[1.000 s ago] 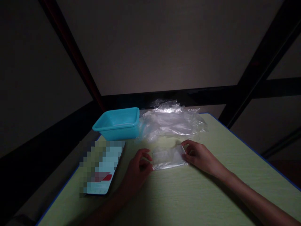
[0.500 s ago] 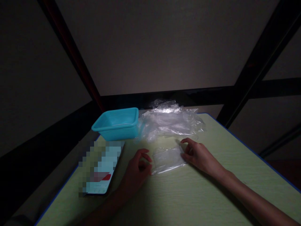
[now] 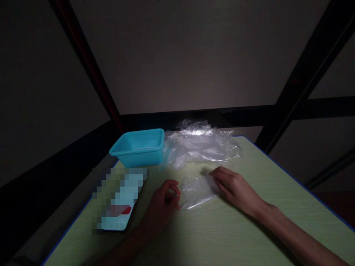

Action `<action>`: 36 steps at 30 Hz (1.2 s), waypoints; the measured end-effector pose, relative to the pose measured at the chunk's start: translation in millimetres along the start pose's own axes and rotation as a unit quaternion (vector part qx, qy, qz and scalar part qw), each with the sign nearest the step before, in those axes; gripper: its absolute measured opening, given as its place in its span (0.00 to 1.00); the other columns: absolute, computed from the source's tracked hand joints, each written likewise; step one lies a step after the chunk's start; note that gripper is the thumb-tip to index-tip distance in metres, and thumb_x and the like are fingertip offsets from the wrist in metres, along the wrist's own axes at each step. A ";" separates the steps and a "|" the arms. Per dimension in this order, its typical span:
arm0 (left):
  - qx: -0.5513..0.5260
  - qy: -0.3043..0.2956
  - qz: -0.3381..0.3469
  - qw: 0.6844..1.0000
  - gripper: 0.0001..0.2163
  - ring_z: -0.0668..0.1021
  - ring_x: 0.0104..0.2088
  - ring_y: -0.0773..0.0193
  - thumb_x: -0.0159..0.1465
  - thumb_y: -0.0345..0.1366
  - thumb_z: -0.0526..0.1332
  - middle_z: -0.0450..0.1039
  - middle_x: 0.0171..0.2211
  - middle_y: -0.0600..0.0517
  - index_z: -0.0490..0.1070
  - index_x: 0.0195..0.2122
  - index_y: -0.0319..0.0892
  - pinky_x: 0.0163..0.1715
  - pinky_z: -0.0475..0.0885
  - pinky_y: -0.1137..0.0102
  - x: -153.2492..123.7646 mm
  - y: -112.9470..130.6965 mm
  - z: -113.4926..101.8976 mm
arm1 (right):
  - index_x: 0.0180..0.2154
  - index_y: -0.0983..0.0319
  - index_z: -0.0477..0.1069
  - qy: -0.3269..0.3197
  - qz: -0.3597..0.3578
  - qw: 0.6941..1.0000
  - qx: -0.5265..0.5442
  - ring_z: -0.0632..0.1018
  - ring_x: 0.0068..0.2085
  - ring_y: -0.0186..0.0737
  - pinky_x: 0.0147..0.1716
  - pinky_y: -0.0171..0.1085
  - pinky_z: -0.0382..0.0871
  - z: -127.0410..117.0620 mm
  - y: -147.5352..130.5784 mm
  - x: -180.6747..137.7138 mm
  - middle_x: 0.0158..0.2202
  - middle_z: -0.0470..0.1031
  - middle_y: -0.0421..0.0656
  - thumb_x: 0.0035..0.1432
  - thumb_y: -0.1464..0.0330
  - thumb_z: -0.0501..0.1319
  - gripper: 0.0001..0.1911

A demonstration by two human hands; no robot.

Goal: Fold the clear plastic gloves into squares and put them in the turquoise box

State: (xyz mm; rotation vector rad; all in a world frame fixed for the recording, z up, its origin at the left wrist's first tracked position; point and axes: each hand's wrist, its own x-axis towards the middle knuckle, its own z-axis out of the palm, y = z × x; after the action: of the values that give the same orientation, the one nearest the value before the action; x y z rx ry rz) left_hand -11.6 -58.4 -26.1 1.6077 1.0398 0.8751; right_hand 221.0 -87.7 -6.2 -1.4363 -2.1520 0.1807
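Observation:
A small clear plastic bag [image 3: 200, 191], folded to a flat rectangle, lies on the table between my two hands. My right hand [image 3: 235, 188] closes on its right end, fingertips at the upper right corner and thumb tucked below. Beside the left end is my left hand [image 3: 163, 203], its fingers curved and apart from the thumb, holding nothing. The left thumb tip comes close to the bag's lower left corner; whether it touches I cannot tell. Behind the bag spreads a crumpled pile of clear plastic bags [image 3: 202, 146].
A turquoise plastic basin [image 3: 142, 157] stands at the back left, against the pile. A phone [image 3: 119, 218] with a lit, partly pixelated screen lies left of my left hand. The pale green table [image 3: 277, 207] has a blue edge, with a wall behind.
My right fingers have drawn together over the bag's right end. The bag has tilted slightly, its right side higher. My left hand has hardly moved, and the view has shifted a little.

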 end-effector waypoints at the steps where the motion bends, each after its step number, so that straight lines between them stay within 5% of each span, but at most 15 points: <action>1: 0.002 0.005 0.000 1.000 0.10 0.72 0.20 0.72 0.52 0.33 0.55 0.67 0.30 0.56 0.62 0.36 0.40 0.21 0.64 0.76 0.1 0.2 -0.3 | 0.45 0.68 0.70 -0.025 -0.024 0.999 -0.001 0.75 0.44 0.42 0.44 0.40 0.69 1.9 -4.6 -0.4 0.43 0.74 0.52 0.60 0.73 0.46 0.17; 7: 0.000 0.034 0.004 0.999 0.08 0.71 0.21 0.71 0.52 0.33 0.56 0.68 0.28 0.56 0.64 0.34 0.40 0.22 0.65 0.75 1.7 2.2 -1.3 | 0.59 0.72 0.55 -0.140 -0.059 0.988 -0.025 0.56 0.62 0.46 0.59 0.45 0.54 17.3 -18.2 -4.6 0.62 0.53 0.55 0.63 0.61 0.48 0.28; 17: 0.022 0.039 0.009 0.999 0.06 0.71 0.23 0.69 0.52 0.33 0.56 0.68 0.25 0.56 0.65 0.32 0.41 0.24 0.66 0.74 1.1 2.3 -3.0 | 0.62 0.66 0.47 -0.205 -0.065 0.976 -0.021 0.46 0.64 0.51 0.60 0.55 0.41 19.4 -13.0 -9.0 0.64 0.42 0.55 0.60 0.51 0.48 0.36; 23: 0.027 0.045 0.012 0.999 0.06 0.71 0.23 0.69 0.53 0.34 0.57 0.68 0.26 0.55 0.65 0.32 0.40 0.24 0.66 0.74 1.3 4.0 -4.3 | 0.61 0.57 0.51 -0.215 -0.075 0.974 0.003 0.45 0.64 0.54 0.58 0.59 0.38 16.3 -13.8 -6.2 0.65 0.40 0.52 0.57 0.50 0.52 0.34; 31: 0.070 0.087 0.030 0.993 0.06 0.72 0.26 0.66 0.54 0.33 0.55 0.69 0.27 0.53 0.66 0.32 0.40 0.26 0.67 0.72 2.7 4.5 -6.6 | 0.62 0.58 0.50 -0.247 -0.204 0.945 0.057 0.46 0.64 0.50 0.60 0.55 0.37 1.1 -11.7 -4.0 0.65 0.45 0.49 0.56 0.55 0.56 0.35; 33: 0.093 0.076 0.054 0.991 0.07 0.73 0.28 0.65 0.54 0.33 0.55 0.71 0.31 0.50 0.67 0.35 0.40 0.29 0.69 0.71 1.6 2.6 -6.8 | 0.61 0.60 0.52 -0.208 -0.192 0.957 0.068 0.51 0.63 0.47 0.60 0.53 0.42 -5.9 -11.4 -2.9 0.64 0.50 0.50 0.58 0.58 0.55 0.32; 36: 0.155 0.026 0.138 0.978 0.10 0.74 0.37 0.61 0.56 0.31 0.54 0.72 0.38 0.47 0.67 0.39 0.40 0.38 0.70 0.66 -2.3 -1.8 -6.9 | 0.48 0.61 0.68 -0.073 -0.076 0.990 0.089 0.70 0.52 0.44 0.51 0.48 0.61 -12.3 -6.9 -0.3 0.50 0.71 0.48 0.61 0.65 0.50 0.16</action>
State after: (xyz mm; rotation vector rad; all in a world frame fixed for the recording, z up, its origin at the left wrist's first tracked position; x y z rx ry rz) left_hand -19.1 -57.9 -26.3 2.0363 1.0426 0.9774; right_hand 221.7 -93.1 6.8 -1.1857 -2.2875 0.4213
